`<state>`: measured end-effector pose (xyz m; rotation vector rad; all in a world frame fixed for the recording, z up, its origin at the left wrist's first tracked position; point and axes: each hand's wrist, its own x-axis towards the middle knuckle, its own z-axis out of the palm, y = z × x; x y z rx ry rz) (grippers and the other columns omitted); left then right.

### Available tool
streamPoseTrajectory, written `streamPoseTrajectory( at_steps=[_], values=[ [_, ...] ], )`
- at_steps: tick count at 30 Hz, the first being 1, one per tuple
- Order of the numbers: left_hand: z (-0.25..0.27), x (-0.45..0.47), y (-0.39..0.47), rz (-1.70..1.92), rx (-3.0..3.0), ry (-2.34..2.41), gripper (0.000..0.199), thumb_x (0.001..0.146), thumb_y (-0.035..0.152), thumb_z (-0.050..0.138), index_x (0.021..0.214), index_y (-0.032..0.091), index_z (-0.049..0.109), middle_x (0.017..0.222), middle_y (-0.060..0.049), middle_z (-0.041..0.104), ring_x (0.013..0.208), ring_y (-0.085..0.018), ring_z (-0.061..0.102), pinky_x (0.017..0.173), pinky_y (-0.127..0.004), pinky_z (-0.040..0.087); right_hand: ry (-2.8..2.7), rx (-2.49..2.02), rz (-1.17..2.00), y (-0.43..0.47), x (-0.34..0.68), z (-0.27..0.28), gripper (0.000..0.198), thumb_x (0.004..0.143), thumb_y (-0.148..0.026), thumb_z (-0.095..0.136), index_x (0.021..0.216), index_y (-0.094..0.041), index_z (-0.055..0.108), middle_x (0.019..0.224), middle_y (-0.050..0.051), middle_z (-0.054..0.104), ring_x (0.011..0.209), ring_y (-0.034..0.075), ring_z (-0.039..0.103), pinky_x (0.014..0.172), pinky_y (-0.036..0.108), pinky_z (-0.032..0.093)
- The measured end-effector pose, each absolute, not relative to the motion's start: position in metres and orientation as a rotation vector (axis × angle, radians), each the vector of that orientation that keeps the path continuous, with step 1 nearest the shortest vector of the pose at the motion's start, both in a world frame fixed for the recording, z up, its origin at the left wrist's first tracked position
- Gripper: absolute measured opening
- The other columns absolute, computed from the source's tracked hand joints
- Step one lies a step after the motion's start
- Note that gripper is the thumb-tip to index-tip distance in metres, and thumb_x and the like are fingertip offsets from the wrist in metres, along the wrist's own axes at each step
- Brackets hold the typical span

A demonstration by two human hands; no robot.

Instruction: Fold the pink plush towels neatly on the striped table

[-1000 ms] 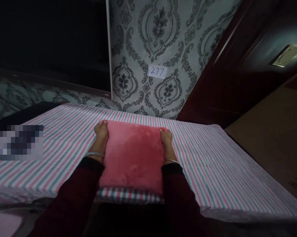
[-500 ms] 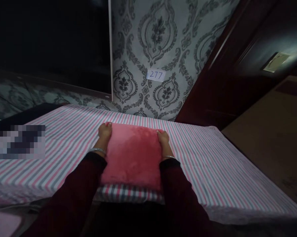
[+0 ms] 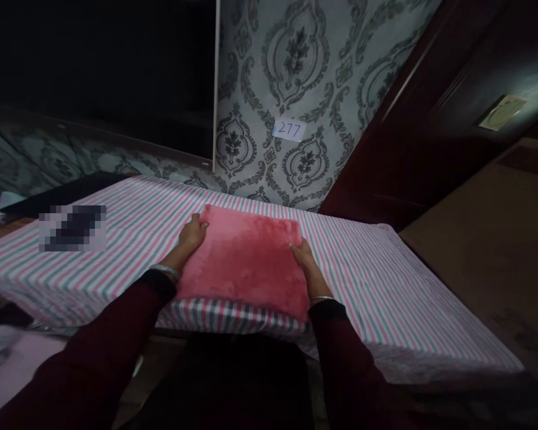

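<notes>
A flat, square piece of pink plush (image 3: 246,257), which looks like a cushion cover, lies on the striped tablecloth (image 3: 367,286) at the table's near edge. Its pile is light pink at the upper left and darker red elsewhere. My left hand (image 3: 193,233) is closed on its left side near the far corner, thumb on top and fingers partly hidden. On the right side, my right hand (image 3: 303,255) grips the edge a little below the far corner. Both hands wear bangles at the wrist.
A blurred-out dark object (image 3: 74,228) lies on the cloth at the left. Behind the table are a large black screen (image 3: 98,71) and a patterned wall with a paper label (image 3: 289,129) reading 277. A dark red door (image 3: 412,131) and a brown panel (image 3: 483,239) stand at the right.
Both hands have slid down the sides of the pink plush, toward me, leaving its far corners uncovered. The camera view has shifted slightly.
</notes>
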<state>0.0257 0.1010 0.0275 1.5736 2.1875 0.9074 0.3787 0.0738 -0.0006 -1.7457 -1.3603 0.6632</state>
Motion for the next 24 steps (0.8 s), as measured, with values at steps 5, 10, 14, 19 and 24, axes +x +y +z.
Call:
streamPoseTrajectory(
  at_steps=[5, 10, 14, 19, 24],
  values=[
    [0.046, 0.021, 0.100, 0.645, 1.652, 2.211, 0.044, 0.095, 0.035, 0.058, 0.135, 0.016, 0.058, 0.125, -0.022, 0.072, 0.114, -0.034, 0.070, 0.089, -0.038, 0.052, -1.349, -1.865, 0.659, 0.066, 0.381, 0.016, 0.055, 0.090, -0.026, 0.058, 0.143, -0.012, 0.055, 0.124, 0.015, 0.073, 0.108, 0.025, 0.071, 0.093, 0.035, 0.056],
    [0.078, 0.036, 0.104, 0.635, 1.785, 2.230, 0.062, 0.095, 0.035, 0.058, 0.149, 0.007, 0.048, 0.144, -0.027, 0.059, 0.136, -0.039, 0.055, 0.106, -0.045, 0.046, -1.395, -1.967, 0.503, 0.077, 0.370, 0.059, 0.074, 0.095, -0.033, 0.058, 0.158, -0.003, 0.036, 0.151, 0.027, 0.051, 0.141, 0.036, 0.049, 0.115, 0.048, 0.040],
    [0.081, 0.089, 0.100, 0.568, 2.384, 1.919, 0.064, 0.102, 0.040, 0.044, 0.159, 0.012, 0.039, 0.166, -0.020, 0.037, 0.155, -0.034, 0.031, 0.126, -0.053, 0.023, -1.682, -1.973, 0.210, 0.087, 0.325, 0.071, 0.060, 0.106, -0.038, 0.038, 0.162, -0.018, 0.035, 0.166, 0.015, 0.036, 0.155, 0.034, 0.026, 0.123, 0.054, 0.026],
    [0.044, 0.122, 0.097, 0.271, 2.544, 1.730, 0.061, 0.105, 0.046, 0.035, 0.162, 0.022, 0.039, 0.170, -0.012, 0.032, 0.158, -0.031, 0.024, 0.128, -0.057, 0.013, -2.000, -2.021, -0.016, 0.083, 0.292, 0.039, 0.054, 0.108, -0.040, 0.034, 0.158, -0.023, 0.044, 0.162, 0.011, 0.044, 0.152, 0.035, 0.030, 0.124, 0.063, 0.015],
    [0.026, 0.109, 0.106, 0.284, 2.532, 1.801, 0.065, 0.105, 0.052, 0.034, 0.162, 0.022, 0.039, 0.169, -0.012, 0.033, 0.158, -0.032, 0.026, 0.128, -0.057, 0.010, -2.017, -2.032, -0.037, 0.086, 0.298, 0.023, 0.055, 0.108, -0.042, 0.033, 0.158, -0.024, 0.044, 0.162, 0.011, 0.044, 0.152, 0.035, 0.030, 0.124, 0.063, 0.016]
  ],
)
